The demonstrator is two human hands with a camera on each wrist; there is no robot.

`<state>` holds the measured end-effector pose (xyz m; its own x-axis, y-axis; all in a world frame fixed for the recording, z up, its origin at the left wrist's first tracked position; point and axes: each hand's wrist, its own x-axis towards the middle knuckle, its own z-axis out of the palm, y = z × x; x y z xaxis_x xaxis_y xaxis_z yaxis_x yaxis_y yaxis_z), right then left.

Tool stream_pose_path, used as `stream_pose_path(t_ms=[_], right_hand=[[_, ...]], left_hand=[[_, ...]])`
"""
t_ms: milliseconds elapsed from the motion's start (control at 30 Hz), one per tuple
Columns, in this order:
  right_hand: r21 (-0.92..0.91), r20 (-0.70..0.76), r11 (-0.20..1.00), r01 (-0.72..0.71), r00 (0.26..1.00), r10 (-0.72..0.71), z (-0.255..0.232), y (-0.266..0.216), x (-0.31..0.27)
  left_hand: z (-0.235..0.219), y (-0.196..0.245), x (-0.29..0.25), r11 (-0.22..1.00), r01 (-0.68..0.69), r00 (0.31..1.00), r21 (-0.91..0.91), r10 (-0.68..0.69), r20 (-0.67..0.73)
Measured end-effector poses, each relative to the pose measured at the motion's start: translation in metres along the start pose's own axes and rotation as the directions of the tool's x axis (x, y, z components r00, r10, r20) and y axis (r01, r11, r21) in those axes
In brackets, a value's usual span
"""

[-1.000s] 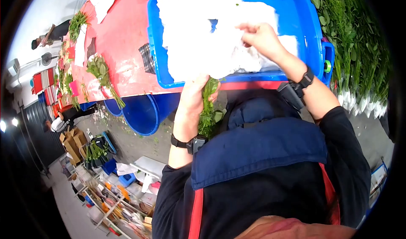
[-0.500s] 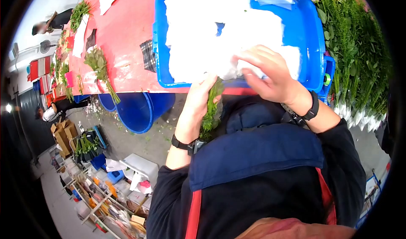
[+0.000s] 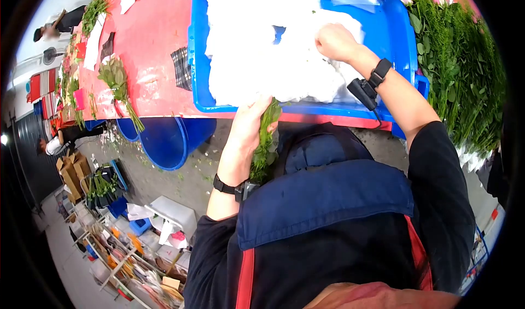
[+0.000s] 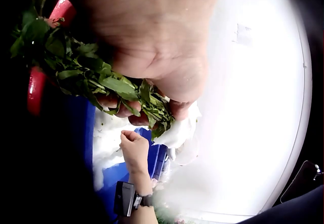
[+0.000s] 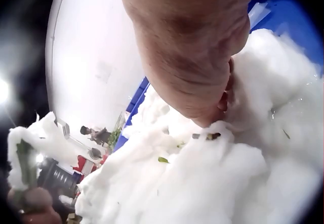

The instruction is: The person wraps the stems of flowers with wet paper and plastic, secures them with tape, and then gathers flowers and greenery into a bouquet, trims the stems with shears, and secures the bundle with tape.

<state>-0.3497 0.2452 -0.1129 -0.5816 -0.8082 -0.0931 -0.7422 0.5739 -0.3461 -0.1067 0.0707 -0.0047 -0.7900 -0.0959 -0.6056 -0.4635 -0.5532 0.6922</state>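
Note:
My left hand [image 3: 252, 120] grips a bunch of green leafy stems [image 3: 264, 145] at the near rim of a blue tub [image 3: 198, 63]. In the left wrist view, leaves [image 4: 96, 80] stick out on both sides of the fist, and a small white wad [image 4: 179, 130] sits at the stem ends. My right hand [image 3: 333, 41] is farther in, its fingers curled into the white cotton-like wadding [image 3: 257, 52] that fills the tub. The right wrist view shows fingertips [image 5: 223, 107] pinching into that wadding [image 5: 202, 183].
The tub stands on a red table [image 3: 153, 41] that carries another leafy bunch [image 3: 117, 82]. Many long-stemmed flowers [image 3: 465, 63] lie to the right. Blue barrels [image 3: 172, 139] stand under the table. Boxes and shelves lie on the floor at the left.
My right hand moved from the tub's near edge beside the bunch back up into the wadding. My left hand kept its hold on the bunch, almost still.

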Motion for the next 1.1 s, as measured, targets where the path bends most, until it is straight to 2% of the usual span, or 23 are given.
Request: stream_pose_path(t_ms=[33,133,167,200,267,300,367,467,500,600,633,733,767,800,867,933,1033,1100], right_hand=[[-0.009,0.025,1.000,-0.005,1.000,0.006,0.000,0.000,0.002],[0.396,-0.062,0.909,-0.130,0.984,0.167,-0.017,0.010,-0.002],[0.585,-0.059,0.794,-0.166,0.967,0.246,-0.028,0.015,-0.007],[0.736,0.042,0.623,-0.265,0.937,0.348,-0.028,0.027,-0.009],[0.861,0.156,0.420,-0.286,0.935,0.317,-0.030,0.037,-0.021],[0.955,0.154,0.200,-0.221,0.940,0.304,-0.031,0.040,-0.027],[0.962,0.141,-0.266,-0.065,0.950,0.280,-0.032,0.041,-0.038],[0.913,0.197,-0.402,-0.075,0.941,0.273,-0.040,0.034,-0.048],[0.937,0.218,-0.334,-0.106,0.921,0.322,-0.041,0.028,-0.052],[0.856,0.237,-0.517,-0.016,0.900,0.366,-0.054,0.008,-0.059],[0.894,0.199,-0.448,0.013,0.884,0.424,-0.061,0.003,-0.060],[0.963,-0.065,-0.222,0.155,0.929,0.364,-0.091,-0.014,-0.062],[0.968,-0.113,-0.163,0.193,0.907,0.406,-0.104,-0.032,-0.063],[0.984,-0.161,-0.015,0.179,0.917,0.365,-0.109,-0.051,-0.066],[0.945,-0.238,0.286,0.160,0.934,0.265,-0.117,-0.080,-0.070],[0.741,-0.357,0.590,0.320,0.932,-0.057,-0.090,-0.097,-0.063],[0.738,-0.416,0.562,0.373,0.908,-0.056,-0.074,-0.104,-0.059],[0.659,-0.506,0.665,0.351,0.861,0.047,-0.076,-0.108,-0.058]], left_hand=[[0.000,0.000,0.001,1.000,-0.002,1.000,-0.008,0.002,-0.001],[-0.012,-0.006,0.006,0.997,-0.036,0.999,0.074,0.034,0.036],[-0.013,-0.005,0.006,0.998,-0.021,1.000,0.061,0.019,0.023],[-0.014,-0.005,0.006,0.999,-0.006,1.000,0.046,0.006,0.010],[-0.015,-0.004,0.006,1.000,0.015,1.000,0.021,-0.015,-0.008],[-0.015,-0.003,0.008,1.000,0.022,1.000,0.012,-0.022,-0.011],[-0.013,0.001,0.010,0.999,0.035,0.999,-0.008,-0.035,-0.022],[-0.011,0.005,0.012,0.999,0.044,0.999,-0.022,-0.044,-0.020],[-0.012,0.006,0.014,0.999,0.038,0.999,-0.013,-0.038,0.000],[-0.007,0.011,0.020,0.999,0.049,0.998,-0.018,-0.049,0.030],[-0.006,0.011,0.020,0.998,0.061,0.998,-0.026,-0.060,0.029],[-0.006,0.011,0.026,0.995,0.080,0.994,-0.051,-0.076,0.081],[-0.008,0.008,0.030,0.995,0.087,0.993,-0.044,-0.083,0.084],[-0.008,0.007,0.032,0.994,0.094,0.993,-0.048,-0.090,0.079],[-0.004,0.006,0.036,0.993,0.108,0.992,-0.056,-0.103,0.075],[0.002,0.006,0.036,0.995,0.087,0.994,-0.040,-0.084,0.072],[0.009,0.006,0.036,0.999,0.038,0.998,-0.017,-0.037,0.045],[0.011,0.003,0.034,1.000,0.003,0.999,-0.003,-0.003,0.047]])
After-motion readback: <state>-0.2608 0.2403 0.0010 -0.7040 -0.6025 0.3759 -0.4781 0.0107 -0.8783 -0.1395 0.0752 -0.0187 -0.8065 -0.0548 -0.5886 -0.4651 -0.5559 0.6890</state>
